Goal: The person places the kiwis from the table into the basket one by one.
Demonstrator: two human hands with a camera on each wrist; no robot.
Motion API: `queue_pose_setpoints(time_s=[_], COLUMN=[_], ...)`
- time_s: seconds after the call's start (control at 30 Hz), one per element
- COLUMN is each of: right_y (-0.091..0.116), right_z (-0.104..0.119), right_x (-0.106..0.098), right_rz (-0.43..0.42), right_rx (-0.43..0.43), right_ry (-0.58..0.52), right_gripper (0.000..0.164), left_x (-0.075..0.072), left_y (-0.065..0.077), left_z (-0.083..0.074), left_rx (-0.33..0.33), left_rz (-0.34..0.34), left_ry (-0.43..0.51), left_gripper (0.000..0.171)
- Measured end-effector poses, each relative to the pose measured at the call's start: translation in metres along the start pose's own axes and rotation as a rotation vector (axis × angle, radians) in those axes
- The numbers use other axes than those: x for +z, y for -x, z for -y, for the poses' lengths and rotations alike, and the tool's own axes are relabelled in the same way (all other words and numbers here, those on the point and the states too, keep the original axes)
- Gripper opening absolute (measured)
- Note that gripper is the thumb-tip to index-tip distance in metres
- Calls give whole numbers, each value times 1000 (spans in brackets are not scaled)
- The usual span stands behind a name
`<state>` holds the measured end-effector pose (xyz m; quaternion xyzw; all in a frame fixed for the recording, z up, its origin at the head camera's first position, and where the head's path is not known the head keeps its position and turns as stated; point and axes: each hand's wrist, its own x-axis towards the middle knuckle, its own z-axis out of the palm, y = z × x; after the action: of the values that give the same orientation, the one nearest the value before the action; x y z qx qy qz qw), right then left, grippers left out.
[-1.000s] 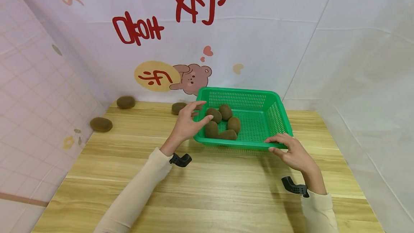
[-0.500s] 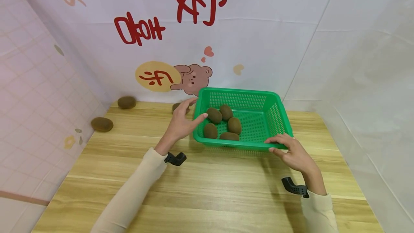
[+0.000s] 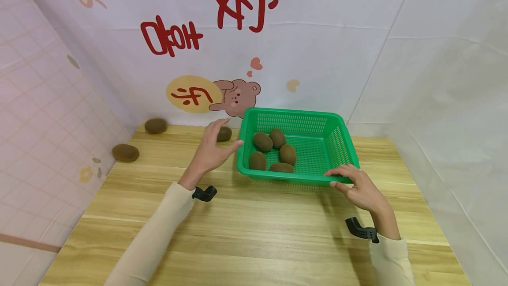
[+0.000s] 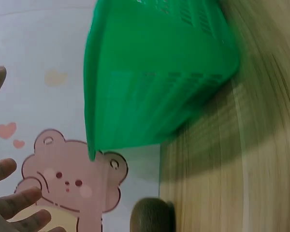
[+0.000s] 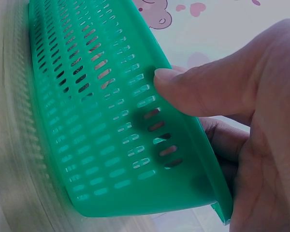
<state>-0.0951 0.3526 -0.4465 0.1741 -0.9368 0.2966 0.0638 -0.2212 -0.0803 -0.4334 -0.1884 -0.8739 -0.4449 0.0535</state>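
The fingers of the left hand (image 3: 210, 151) are spread in a loose curve with the thumb well away from them, and nothing lies between; the left wrist view shows a gap between this hand and the green basket (image 3: 291, 122). The right hand (image 3: 359, 189) pinches the basket's near rim close to its right corner, thumb against the outer wall and fingers reaching over to the inside. The basket rests upright on the table, between the two hands and toward the back edge. Inside it, five brown kiwifruits (image 3: 287, 154) lie gathered in the left half, one of them partly hidden by the near rim. Just beyond the left hand, which covers part of it, a lone kiwifruit (image 3: 225, 133) sits on the table outside the basket's left wall. Two more, the outlying kiwifruits (image 3: 125, 152), lie well apart from the basket at the far left. Black brackets (image 3: 205, 193) sit at both wrists, below cream sleeves (image 3: 155, 233). Under everything is a wood-grained table (image 3: 254, 242); behind it hangs a white backdrop (image 3: 337, 47) with red lettering (image 3: 238, 3) and a pink cartoon bear (image 3: 239, 96).
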Motion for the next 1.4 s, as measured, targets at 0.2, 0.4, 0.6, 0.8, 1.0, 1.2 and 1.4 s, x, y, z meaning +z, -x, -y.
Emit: queue_pose_setpoints(time_s=[0.2, 0.4, 0.6, 0.8, 1.0, 1.2, 1.4], right_y=[-1, -2, -2, -1, 1, 1, 1], right_z=[-1, 0, 0, -1, -1, 0, -1], right_x=[0, -1, -1, 0, 1, 1, 2], right_rz=[5, 12, 11, 11, -2, -8, -11], right_rx=[8, 18, 17, 7, 0, -6, -11], right_ry=[-3, -16, -16, -6, 1, -6, -4], right_gripper=[25, 25, 25, 24, 25, 25, 25], left_x=[-9, -20, -32, -45, -58, -72, -86], left_y=[1, 3, 4, 6, 8, 10, 14], left_z=[14, 28, 41, 56, 72, 90, 104], left_rx=[8, -2, -5, -45, -93, -138, -192], left_rz=[-24, -64, -92, -122, -141, -185, -217], left_ry=[-73, -108, -126, -149, -171, -204, -200], left_gripper=[87, 89, 90, 94, 98, 99, 103])
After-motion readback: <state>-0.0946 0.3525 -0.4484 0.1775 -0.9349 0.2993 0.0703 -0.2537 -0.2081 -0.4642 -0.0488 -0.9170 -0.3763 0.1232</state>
